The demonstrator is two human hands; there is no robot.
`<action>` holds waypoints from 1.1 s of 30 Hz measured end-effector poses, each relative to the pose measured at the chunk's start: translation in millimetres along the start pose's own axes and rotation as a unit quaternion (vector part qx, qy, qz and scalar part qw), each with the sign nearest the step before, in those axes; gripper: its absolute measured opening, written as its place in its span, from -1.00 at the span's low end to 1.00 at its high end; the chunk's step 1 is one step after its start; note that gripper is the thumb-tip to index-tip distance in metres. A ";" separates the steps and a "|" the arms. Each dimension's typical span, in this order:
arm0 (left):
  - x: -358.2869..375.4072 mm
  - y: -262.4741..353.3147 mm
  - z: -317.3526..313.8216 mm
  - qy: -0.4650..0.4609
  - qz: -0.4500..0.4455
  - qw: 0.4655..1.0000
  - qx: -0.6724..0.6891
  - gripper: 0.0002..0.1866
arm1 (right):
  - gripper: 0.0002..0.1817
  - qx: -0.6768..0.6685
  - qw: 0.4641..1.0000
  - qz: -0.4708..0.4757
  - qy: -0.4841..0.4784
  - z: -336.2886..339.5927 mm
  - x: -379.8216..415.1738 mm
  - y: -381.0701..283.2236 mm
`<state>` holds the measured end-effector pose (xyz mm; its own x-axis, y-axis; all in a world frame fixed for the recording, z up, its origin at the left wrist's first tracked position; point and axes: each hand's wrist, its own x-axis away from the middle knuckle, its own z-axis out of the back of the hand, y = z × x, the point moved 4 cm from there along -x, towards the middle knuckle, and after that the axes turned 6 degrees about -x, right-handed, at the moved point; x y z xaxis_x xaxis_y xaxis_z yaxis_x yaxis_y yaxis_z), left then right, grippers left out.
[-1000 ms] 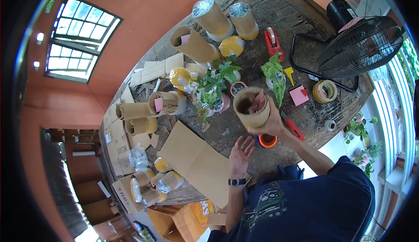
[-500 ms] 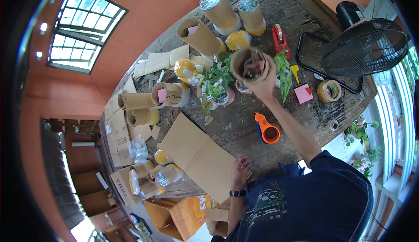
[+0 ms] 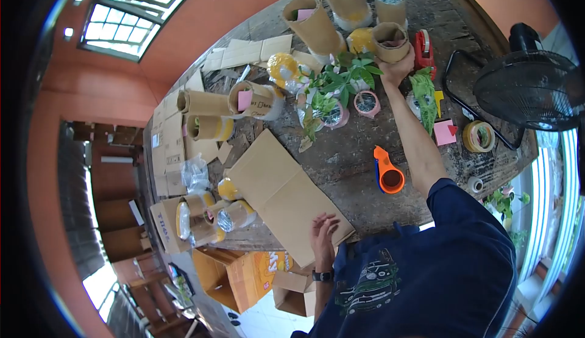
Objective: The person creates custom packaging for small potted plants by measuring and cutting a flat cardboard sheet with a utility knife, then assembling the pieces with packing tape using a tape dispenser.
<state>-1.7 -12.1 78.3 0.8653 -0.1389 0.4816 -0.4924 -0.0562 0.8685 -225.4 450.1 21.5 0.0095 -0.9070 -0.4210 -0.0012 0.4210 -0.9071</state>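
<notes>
The right hand point(image 3: 397, 70) grips an open-mouthed cardboard tube point(image 3: 390, 51) from its near side, at the end of an outstretched arm. The left hand point(image 3: 324, 229) is empty, fingers loosely curled, by the near end of a flat cardboard sheet point(image 3: 280, 185).

The tube is toward the far side of the tabletop point(image 3: 350, 155), tilted so its mouth faces the camera; something reddish shows inside, too shadowed to make out. Whether its base touches the wood is hidden. Just beyond it is a foil-topped tube point(image 3: 390, 15), with a yellow-wrapped bundle point(image 3: 359, 39) on the left and a red tape dispenser point(image 3: 425, 54) on the right.

The step in hand looks like placing this tube among the wrapped ones — a judgement from its position. The next move seems to call for a level base and a gentle release, clear of the leafy plants point(image 3: 356, 73) just nearer — their leaves could easily be brushed.
</notes>
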 end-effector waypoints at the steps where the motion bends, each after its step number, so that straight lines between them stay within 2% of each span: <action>1: 2.4 20.8 -5.5 -0.006 -0.042 0.999 -0.013 -0.74 | 0.15 0.013 1.000 -0.010 0.004 1.3 2.3 5.2; 3: 11.1 83.4 -26.4 -0.049 -0.190 0.977 -0.087 -0.78 | 0.22 0.008 0.999 -0.037 -0.016 3.3 4.9 15.9; 5: 27.2 152.0 -50.8 -0.111 -0.346 0.923 -0.128 -0.72 | 0.27 0.025 0.999 -0.025 -0.017 3.5 9.5 25.3; 6: 41.0 187.9 -63.4 -0.127 -0.415 0.884 -0.173 -0.71 | 0.26 0.021 0.999 -0.027 -0.035 4.5 12.1 20.8; 8: 73.9 256.8 -94.4 -0.167 -0.542 0.771 -0.289 -0.74 | 0.20 0.054 0.995 -0.075 0.027 1.6 26.1 28.8; 9: 90.6 281.0 -108.6 -0.130 -0.599 0.718 -0.331 -0.73 | 0.19 -0.014 0.993 -0.109 -0.032 13.4 36.2 12.0; 10: 100.9 296.5 -115.1 -0.096 -0.688 0.642 -0.324 -0.69 | 0.17 -0.079 0.981 -0.151 -0.089 25.9 47.0 -7.1; 11: 113.5 307.9 -120.7 -0.051 -0.728 0.608 -0.312 -0.66 | 0.16 -0.135 0.961 -0.196 -0.140 39.0 58.4 -27.6; 12: 121.8 317.7 -123.0 -0.071 -0.705 0.627 -0.323 -0.75 | 0.15 -0.259 0.918 -0.243 -0.178 57.5 80.8 -29.9; 13: 130.5 329.2 -121.7 -0.094 -0.683 0.643 -0.333 -0.82 | 0.12 -0.176 0.920 -0.310 -0.161 80.1 118.1 -3.6; 14: 136.5 340.0 -116.6 -0.119 -0.661 0.656 -0.344 -0.83 | 0.14 -0.175 0.907 -0.305 -0.233 116.7 140.2 -47.1; 15: 138.3 337.0 -107.7 -0.130 -0.655 0.644 -0.373 -0.80 | 0.17 -0.131 0.915 -0.234 -0.300 148.1 161.6 -68.4; 16: 140.2 334.0 -98.9 -0.142 -0.648 0.631 -0.402 -0.77 | 0.23 0.087 0.914 -0.078 -0.388 180.3 172.5 -91.6; 17: 142.0 330.8 -90.0 -0.153 -0.642 0.616 -0.430 -0.74 | 0.24 0.181 0.886 -0.068 -0.421 201.6 184.9 -107.8; 18: 162.7 326.9 -96.5 -0.086 -0.591 0.666 -0.446 -0.75 | 0.26 0.276 0.850 -0.055 -0.446 217.0 193.9 -116.3; 21: 173.3 317.6 -86.6 -0.069 -0.628 0.652 -0.419 -0.72 | 0.28 0.434 0.751 -0.075 -0.492 242.6 221.2 -76.6; 22: 163.8 325.0 -72.6 -0.123 -0.683 0.601 -0.395 -0.68 | 0.26 0.412 0.760 -0.036 -0.501 244.5 220.1 -66.6; 24: 167.2 319.9 -50.3 -0.170 -0.730 0.553 -0.363 -0.60 | 0.24 0.372 0.778 -0.035 -0.505 250.5 210.5 -51.3; 25: 172.1 314.2 -40.0 -0.165 -0.730 0.558 -0.358 -0.58 | 0.22 0.348 0.788 -0.035 -0.507 249.4 206.6 -49.4; 26: 176.6 309.1 -30.4 -0.161 -0.730 0.562 -0.354 -0.57 | 0.16 0.360 0.792 0.023 -0.492 249.1 198.9 -51.0; 29: 163.9 303.6 -13.4 -0.051 -0.662 0.628 -0.405 -0.74 | 0.14 0.346 0.818 0.136 -0.439 251.3 178.7 -43.1; 31: 145.8 299.2 -6.2 0.054 -0.570 0.680 -0.457 -0.85 | -0.01 0.290 0.851 0.103 -0.425 259.7 173.3 -42.8; 33: 107.7 282.3 23.7 0.128 -0.522 0.692 -0.482 -0.83 | -0.11 0.259 0.880 0.093 -0.386 269.0 160.8 -39.2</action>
<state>-49.8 -66.4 372.6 0.7508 -0.3331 -0.5703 0.5984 0.7086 0.3739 45.2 290.2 -9.8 0.7347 -0.6293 -0.2533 0.3795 0.6909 -0.6154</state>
